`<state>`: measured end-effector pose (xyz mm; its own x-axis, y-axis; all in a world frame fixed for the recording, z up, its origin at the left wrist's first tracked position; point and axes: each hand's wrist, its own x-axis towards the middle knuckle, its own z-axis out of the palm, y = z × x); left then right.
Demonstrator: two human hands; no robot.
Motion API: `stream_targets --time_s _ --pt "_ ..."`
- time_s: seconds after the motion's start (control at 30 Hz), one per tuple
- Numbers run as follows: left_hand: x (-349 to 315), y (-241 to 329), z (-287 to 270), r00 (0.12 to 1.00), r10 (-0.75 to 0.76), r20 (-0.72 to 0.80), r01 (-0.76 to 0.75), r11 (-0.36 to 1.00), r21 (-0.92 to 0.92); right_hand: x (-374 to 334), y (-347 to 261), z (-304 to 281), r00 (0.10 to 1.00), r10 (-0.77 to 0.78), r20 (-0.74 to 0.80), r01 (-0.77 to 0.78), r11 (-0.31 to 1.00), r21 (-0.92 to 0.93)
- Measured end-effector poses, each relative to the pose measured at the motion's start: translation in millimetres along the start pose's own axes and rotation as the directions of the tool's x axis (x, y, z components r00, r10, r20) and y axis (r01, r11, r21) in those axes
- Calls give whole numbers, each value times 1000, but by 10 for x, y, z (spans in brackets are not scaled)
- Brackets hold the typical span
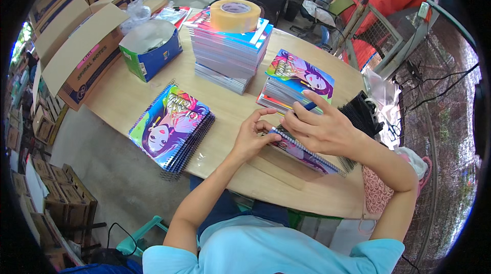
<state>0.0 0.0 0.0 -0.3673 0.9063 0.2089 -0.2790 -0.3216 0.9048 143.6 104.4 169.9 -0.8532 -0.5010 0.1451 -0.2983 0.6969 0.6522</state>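
A spiral notebook (pixel 303 154) with a colourful illustrated cover lies at the table's near right, its coil along the upper edge. My left hand (pixel 254 135) pinches the coil's left end between thumb and fingers. Just above the coil, my right hand (pixel 324 126) is closed round a slim dark blue tool (pixel 310 105); my fingers hide most of it, so its kind does not show. Behind both hands sits a stack of unbound notebooks (pixel 302 73) with the same cover. To the left lies a fanned pile of coil-bound notebooks (pixel 170 126).
A tall stack of covers and pages (pixel 227 51) carries a roll of yellowish tape (pixel 235 15). Beside it stands an open blue-green box (pixel 152 51). A large open carton (pixel 87 69) is at the left edge. Black coils (pixel 359 114) lie at the right, near scissors (pixel 394 128).
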Motion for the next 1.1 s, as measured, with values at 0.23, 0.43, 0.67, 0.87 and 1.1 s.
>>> stream_targets --time_s 0.23,0.43,0.67,0.87,1.1 --pt "-1 50 -11 1000 1 -19 0 1000 1 26 -8 29 998 21 -50 -22 1000 -13" --pt "-50 -29 31 994 80 -77 -76 996 56 -59 -160 24 864 367 345 -484 794 367" --pt "-237 459 393 825 559 79 -396 474 787 -1211 -378 267 255 831 494 -750 -153 643" --pt "-66 356 456 709 414 570 -632 15 775 -1875 -1901 647 -83 794 602 -948 -249 198" --pt "-224 1806 -852 689 714 -122 -54 218 974 -1782 -1940 585 122 956 267 -907 -2 422"
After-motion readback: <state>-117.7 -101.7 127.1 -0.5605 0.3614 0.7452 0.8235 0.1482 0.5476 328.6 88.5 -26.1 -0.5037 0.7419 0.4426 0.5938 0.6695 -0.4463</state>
